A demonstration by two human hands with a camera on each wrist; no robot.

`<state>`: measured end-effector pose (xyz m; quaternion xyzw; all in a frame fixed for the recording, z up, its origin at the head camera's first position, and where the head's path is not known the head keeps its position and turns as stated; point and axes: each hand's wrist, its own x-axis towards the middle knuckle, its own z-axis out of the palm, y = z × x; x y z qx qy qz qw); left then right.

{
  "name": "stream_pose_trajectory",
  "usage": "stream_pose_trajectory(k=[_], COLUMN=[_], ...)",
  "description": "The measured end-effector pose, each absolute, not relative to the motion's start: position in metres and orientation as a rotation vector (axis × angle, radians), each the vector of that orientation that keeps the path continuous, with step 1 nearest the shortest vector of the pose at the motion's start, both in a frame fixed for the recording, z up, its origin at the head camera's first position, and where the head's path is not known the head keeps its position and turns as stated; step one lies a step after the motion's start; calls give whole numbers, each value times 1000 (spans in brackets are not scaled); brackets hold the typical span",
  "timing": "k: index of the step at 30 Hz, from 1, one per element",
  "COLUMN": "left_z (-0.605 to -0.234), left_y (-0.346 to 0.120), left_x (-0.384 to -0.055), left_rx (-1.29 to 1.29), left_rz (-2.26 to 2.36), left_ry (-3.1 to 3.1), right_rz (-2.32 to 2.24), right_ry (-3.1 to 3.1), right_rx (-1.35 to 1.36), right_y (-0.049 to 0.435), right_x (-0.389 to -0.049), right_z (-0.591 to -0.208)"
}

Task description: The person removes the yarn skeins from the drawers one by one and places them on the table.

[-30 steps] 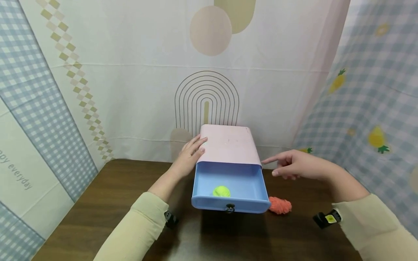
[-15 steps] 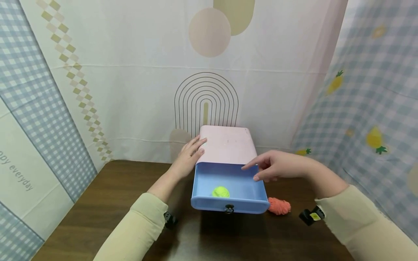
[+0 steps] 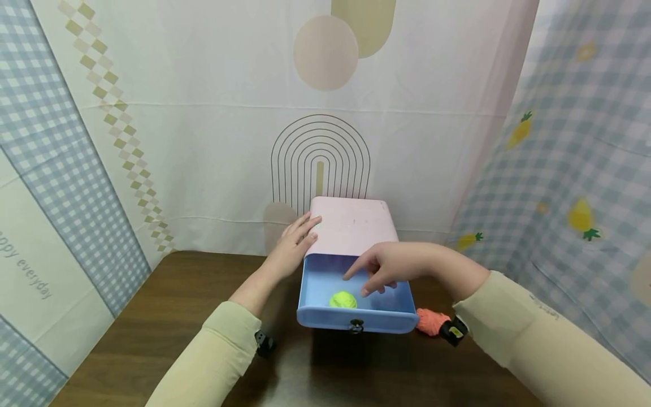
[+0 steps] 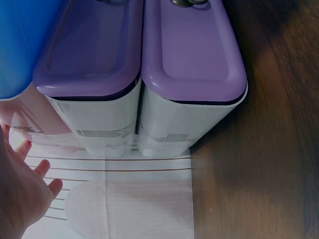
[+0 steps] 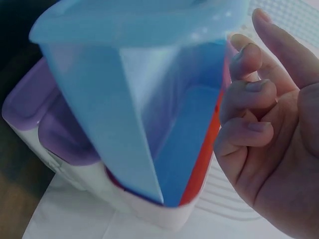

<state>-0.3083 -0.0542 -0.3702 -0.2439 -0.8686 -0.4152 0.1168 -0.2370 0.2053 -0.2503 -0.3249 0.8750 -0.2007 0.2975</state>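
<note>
A pink-topped drawer unit stands against the back curtain with its blue drawer pulled out. Near the drawer's front lies a neon yellow-green ball, apparently yarn. My left hand rests on the unit's upper left edge, fingers spread over the pink top. Over the drawer hovers my right hand, its index finger and thumb extended, the other fingers loosely bent. The right wrist view shows nothing held in that hand. A coral-red yarn bundle lies right of the drawer, partly behind the wrist camera.
Two purple drawers sit pushed in below the blue one, in whitish casings. The unit stands on a dark wooden table. A patterned curtain closes off the back, with checked cloth on the right.
My right hand has moved leftward from beside the unit to over the drawer, approaching the yellow-green ball. The left hand has stayed on the unit's edge.
</note>
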Motion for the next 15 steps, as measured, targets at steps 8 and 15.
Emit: stream_pose_trajectory(k=[8,15], left_z=[-371,-370], left_y=[-54,-54], left_x=[-311,-309], left_rx=[-728,-702], left_rz=[-1202,-1208], left_ry=[-2547,-2564], right_rz=[-399,-246], right_ry=[2309,2327], right_rx=[-863,-864], right_y=[184,171], right_x=[-235,-231], right_z=[-251,-252])
